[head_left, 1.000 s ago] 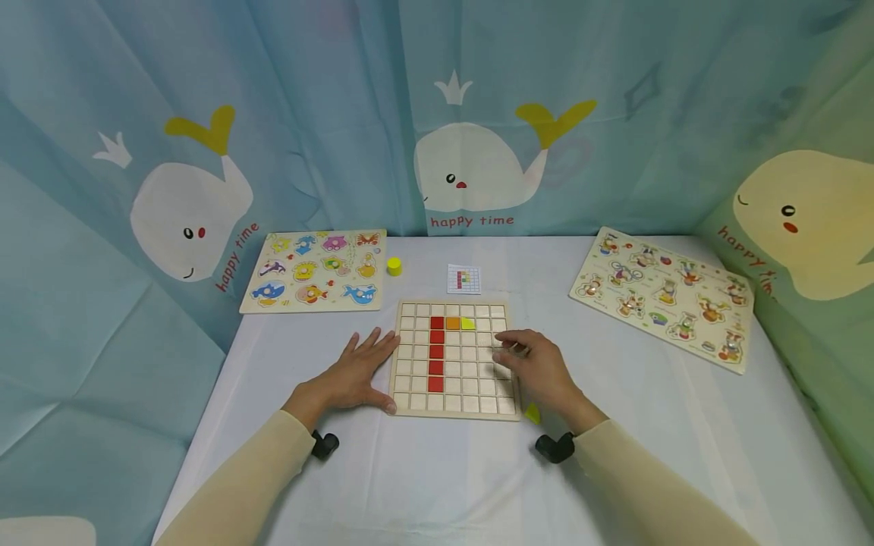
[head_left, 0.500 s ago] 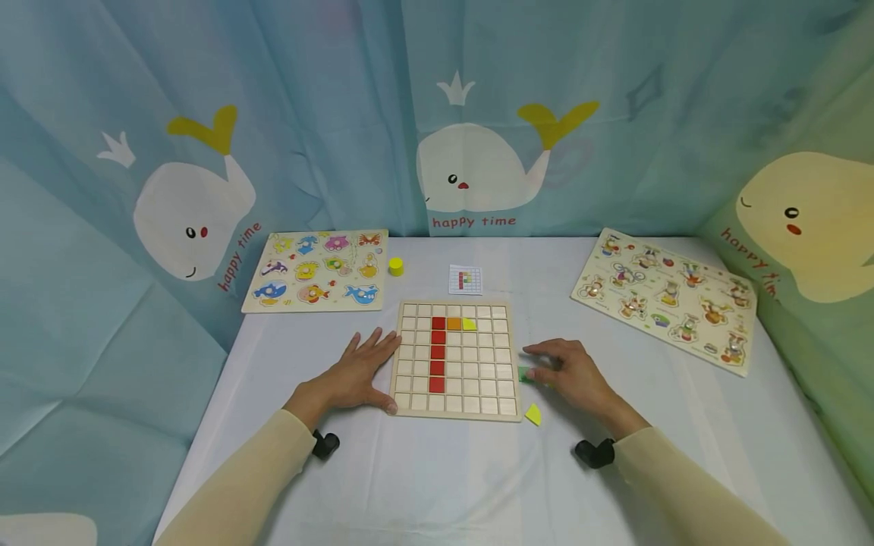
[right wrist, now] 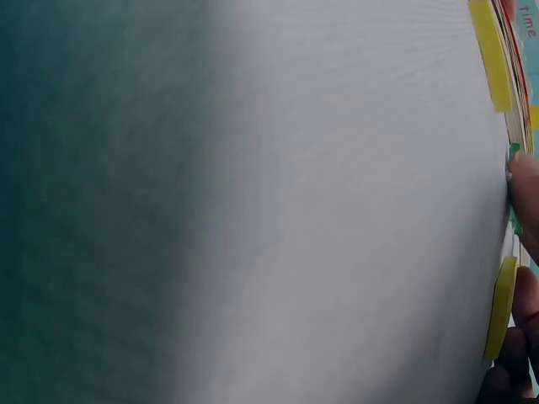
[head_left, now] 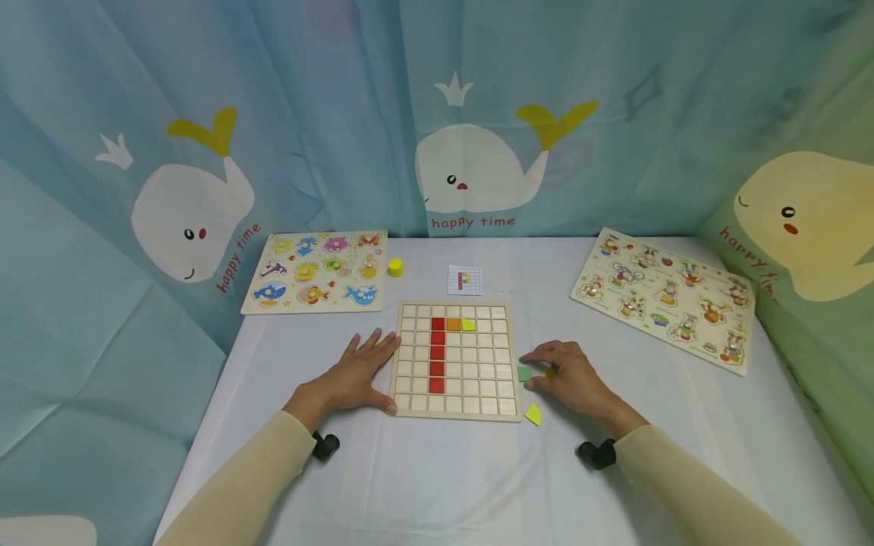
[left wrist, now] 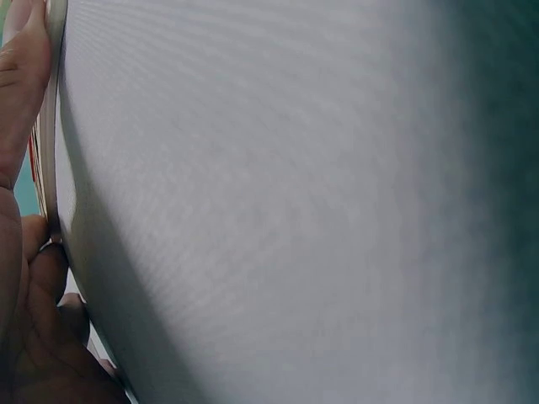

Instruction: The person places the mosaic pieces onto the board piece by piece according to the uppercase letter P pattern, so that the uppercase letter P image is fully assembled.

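Head view: the left hand (head_left: 355, 375) lies flat on the white worktop (head_left: 437, 470), fingers straight and spread, its thumb and fingertips against the left edge of the wooden grid board (head_left: 455, 358). That forearm reaches in from the lower left in a cream sleeve. The right hand (head_left: 570, 375) rests on the worktop just right of the board, palm down, fingers curled over a green tile (head_left: 524, 373) that shows at its fingertips; whether its grip actually pinches the tile cannot be told. A yellow tile (head_left: 533, 414) lies on the worktop near the board's lower right corner, apart from the hand. On the board a column of red tiles (head_left: 437, 353) stands, with an orange tile (head_left: 453, 324) and a yellow-green tile (head_left: 468, 324) beside its top.

Left wrist view: the palm and a finger (left wrist: 21, 76) press along the board's edge, seen at the far left; the rest is worktop.

Right wrist view: fingertips (right wrist: 524, 189) touch the green tile (right wrist: 514, 151) at the right margin; a yellow piece (right wrist: 503, 307) lies flat below them.
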{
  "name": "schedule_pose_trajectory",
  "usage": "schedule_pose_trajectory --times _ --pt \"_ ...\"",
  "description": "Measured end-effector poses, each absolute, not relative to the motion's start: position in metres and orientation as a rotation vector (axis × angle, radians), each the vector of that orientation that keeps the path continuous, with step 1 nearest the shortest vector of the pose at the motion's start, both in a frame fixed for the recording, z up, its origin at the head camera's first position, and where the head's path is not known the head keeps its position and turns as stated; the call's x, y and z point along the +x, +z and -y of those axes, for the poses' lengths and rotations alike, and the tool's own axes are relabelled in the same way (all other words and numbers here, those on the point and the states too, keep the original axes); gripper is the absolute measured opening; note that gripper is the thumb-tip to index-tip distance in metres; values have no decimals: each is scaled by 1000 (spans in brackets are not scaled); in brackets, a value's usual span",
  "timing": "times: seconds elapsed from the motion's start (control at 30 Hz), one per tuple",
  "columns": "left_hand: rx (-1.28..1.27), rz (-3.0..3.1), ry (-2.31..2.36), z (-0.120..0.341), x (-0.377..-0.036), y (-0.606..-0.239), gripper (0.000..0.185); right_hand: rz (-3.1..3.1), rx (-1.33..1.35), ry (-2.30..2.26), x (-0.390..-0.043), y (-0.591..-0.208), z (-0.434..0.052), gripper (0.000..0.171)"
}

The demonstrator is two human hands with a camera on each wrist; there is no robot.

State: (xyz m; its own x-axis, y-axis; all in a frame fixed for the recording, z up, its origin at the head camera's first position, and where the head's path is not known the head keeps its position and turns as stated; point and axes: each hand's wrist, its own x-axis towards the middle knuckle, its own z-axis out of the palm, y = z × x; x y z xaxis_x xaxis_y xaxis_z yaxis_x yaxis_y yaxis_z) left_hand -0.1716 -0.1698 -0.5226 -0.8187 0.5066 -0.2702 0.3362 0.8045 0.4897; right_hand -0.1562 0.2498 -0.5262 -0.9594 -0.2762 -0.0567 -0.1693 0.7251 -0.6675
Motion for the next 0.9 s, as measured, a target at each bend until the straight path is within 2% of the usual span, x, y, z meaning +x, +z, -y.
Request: schedule_pose_trajectory --times 0.23,0.9 --pt "637 -2598 596 169 -171 -523 129 -2810 -372 -1015 -159 -527 -249 25" --pt "637 -2592 588 170 -171 -522 128 -2807 -425 -1018 -160 -528 -254 19"
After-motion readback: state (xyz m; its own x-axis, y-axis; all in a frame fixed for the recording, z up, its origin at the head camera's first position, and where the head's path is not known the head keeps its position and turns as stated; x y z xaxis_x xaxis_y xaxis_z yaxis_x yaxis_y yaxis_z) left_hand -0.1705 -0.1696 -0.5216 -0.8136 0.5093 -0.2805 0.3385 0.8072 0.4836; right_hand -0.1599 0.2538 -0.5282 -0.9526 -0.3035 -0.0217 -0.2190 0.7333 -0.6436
